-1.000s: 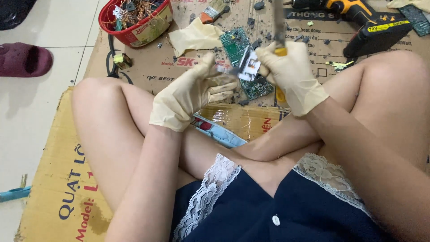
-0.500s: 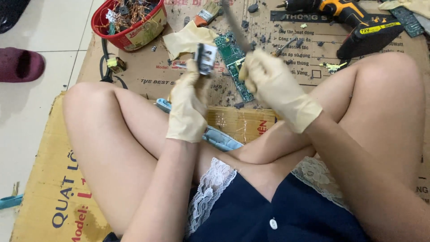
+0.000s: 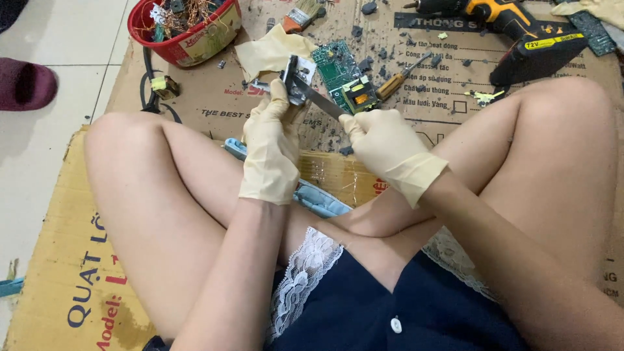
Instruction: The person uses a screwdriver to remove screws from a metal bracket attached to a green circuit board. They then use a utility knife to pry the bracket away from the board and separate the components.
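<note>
Both my hands wear cream rubber gloves. My left hand pinches a small grey metal part and holds it up above the cardboard. My right hand grips the handle of a flat metal blade, whose tip rests against that metal part. A green circuit board with a yellow component lies on the cardboard just behind the blade.
A red basket of copper wire scrap stands at the back left. A cordless drill, a wooden-handled screwdriver, a small brush and a spare glove lie on the cardboard. A blue tool rests between my crossed legs.
My left hand lifted the metal part off the circuit board and turned it. My right hand lowered the blade from upright and brought its tip against the part.
</note>
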